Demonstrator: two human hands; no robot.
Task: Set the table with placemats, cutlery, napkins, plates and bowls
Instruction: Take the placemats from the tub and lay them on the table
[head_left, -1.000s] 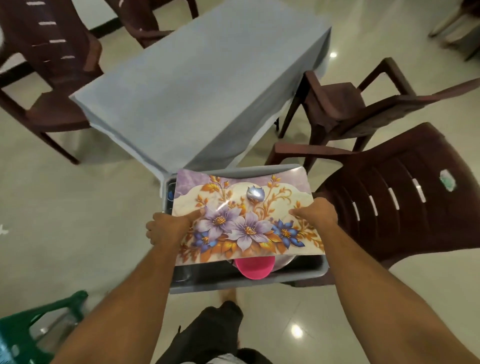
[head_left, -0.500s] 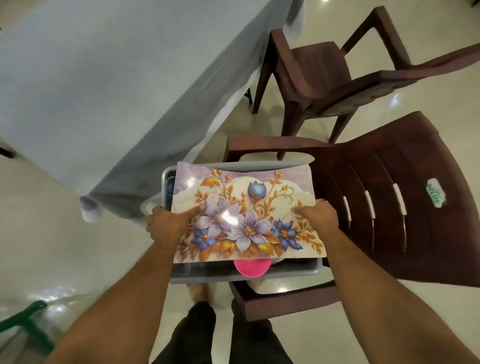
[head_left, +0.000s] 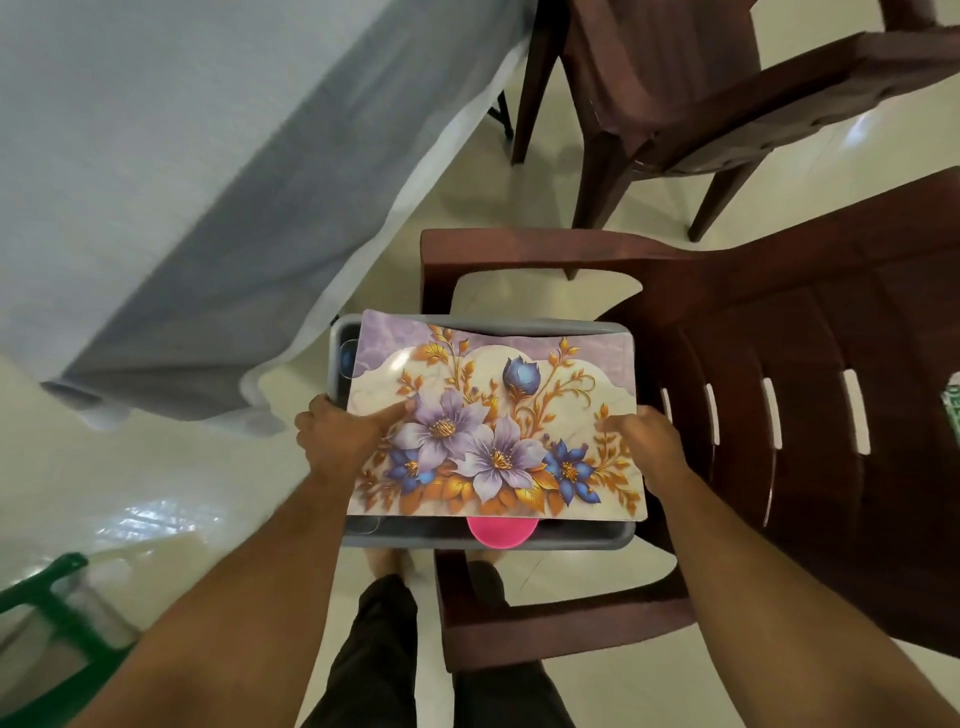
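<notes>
A grey plastic bin (head_left: 524, 543) is carried between both hands, level above the arm of a brown chair. A floral placemat (head_left: 498, 415) with purple and blue flowers lies across its top and hides most of the contents. My left hand (head_left: 340, 436) grips the bin's left rim, thumb pressing on the placemat. My right hand (head_left: 644, 441) grips the right rim the same way. A pink bowl (head_left: 501, 532) pokes out under the placemat's near edge. The table with its grey cloth (head_left: 171, 171) stands up and to the left.
A brown plastic chair (head_left: 810, 415) sits directly under and right of the bin, its near arm (head_left: 561, 629) below. A second brown chair (head_left: 675, 104) stands beyond it beside the table. A green chair (head_left: 47, 603) is at bottom left. My legs (head_left: 384, 649) show below.
I have stepped forward and right with the bin. The table has slid to the upper left of view, and the bin now hangs over the near brown chair. Both grips are unchanged.
</notes>
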